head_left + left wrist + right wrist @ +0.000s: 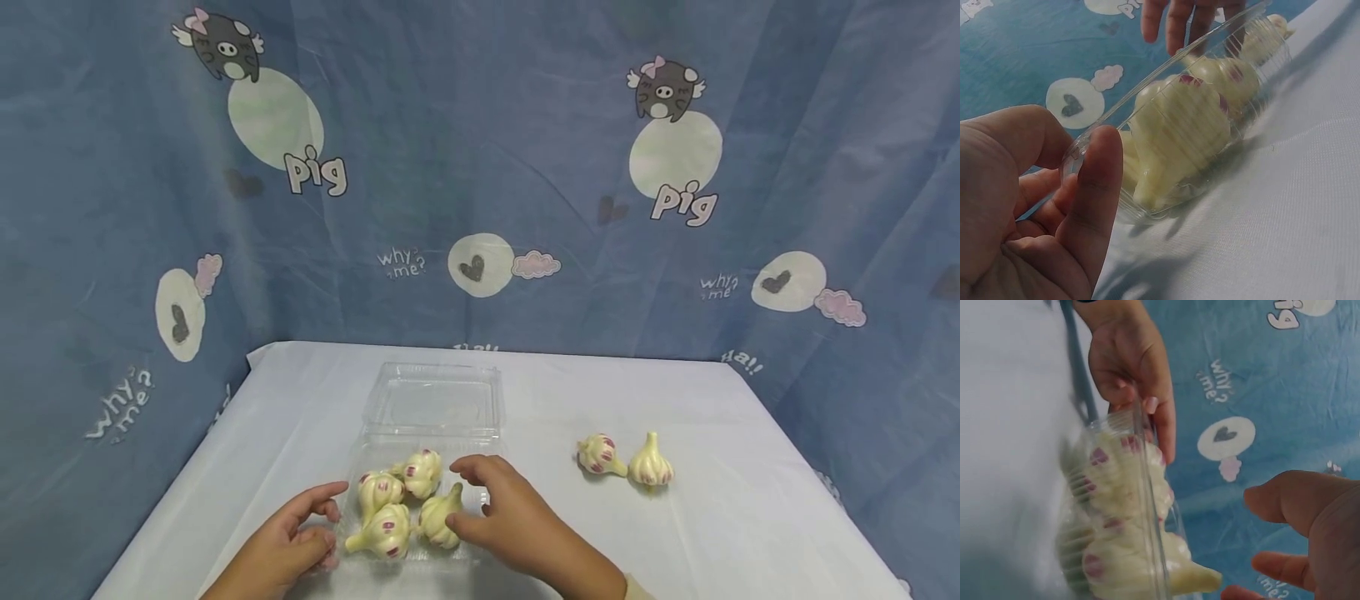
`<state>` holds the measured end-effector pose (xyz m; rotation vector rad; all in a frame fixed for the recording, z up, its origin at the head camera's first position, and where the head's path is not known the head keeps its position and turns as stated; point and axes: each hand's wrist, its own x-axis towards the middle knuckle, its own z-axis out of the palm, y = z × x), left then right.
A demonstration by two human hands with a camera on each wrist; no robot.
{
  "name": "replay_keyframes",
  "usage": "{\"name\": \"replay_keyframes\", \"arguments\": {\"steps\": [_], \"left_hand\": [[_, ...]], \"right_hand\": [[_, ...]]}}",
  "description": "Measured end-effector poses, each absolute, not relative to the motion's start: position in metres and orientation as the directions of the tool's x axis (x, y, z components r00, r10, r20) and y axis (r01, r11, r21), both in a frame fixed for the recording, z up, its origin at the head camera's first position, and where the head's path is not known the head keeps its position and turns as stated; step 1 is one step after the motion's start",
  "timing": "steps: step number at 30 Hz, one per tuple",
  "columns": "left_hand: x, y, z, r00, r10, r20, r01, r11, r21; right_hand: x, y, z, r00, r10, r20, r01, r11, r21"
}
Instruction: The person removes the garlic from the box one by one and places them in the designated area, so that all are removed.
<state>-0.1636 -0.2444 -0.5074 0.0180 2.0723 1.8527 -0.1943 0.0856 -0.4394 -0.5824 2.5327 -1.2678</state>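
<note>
A clear plastic clamshell box [491, 500] stands on the white table with its lid [435, 404] folded back. Inside it are several garlic bulbs, cream with purple patches, among them one at the front left [390, 532] and one at the upper middle [422, 473]. My left hand [288, 537] pinches the box's left rim between thumb and fingers, plain in the left wrist view. Over the box's right side is my right hand [517, 517], fingers spread, beside a garlic bulb [441, 521] with a greenish stem. In the right wrist view its fingertips stand apart from the bulbs.
Two more garlic bulbs lie to the right of the box, one on its side [598, 455] and one with its stem up [651, 463]. A white cloth covers the table [750, 517]. Blue printed fabric [480, 167] hangs behind and along both sides.
</note>
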Motion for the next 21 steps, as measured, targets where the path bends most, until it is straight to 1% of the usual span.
{"name": "replay_keyframes", "arguments": {"steps": [6, 14, 21], "left_hand": [[-0.165, -0.245, -0.508, -0.929, 0.28, -0.241, -0.217, 0.114, 0.969], [-0.167, -0.245, -0.507, -0.931, 0.271, -0.244, -0.222, 0.112, 0.969], [-0.164, -0.244, -0.507, -0.935, 0.253, -0.25, -0.219, 0.144, 0.965]], "right_hand": [[-0.195, 0.078, -0.442, -0.904, -0.424, -0.063, -0.228, 0.601, -0.766], [-0.198, 0.07, -0.444, -0.9, -0.428, -0.081, -0.207, 0.584, -0.785], [-0.201, 0.067, -0.451, -0.889, -0.439, -0.135, -0.177, 0.598, -0.781]]}}
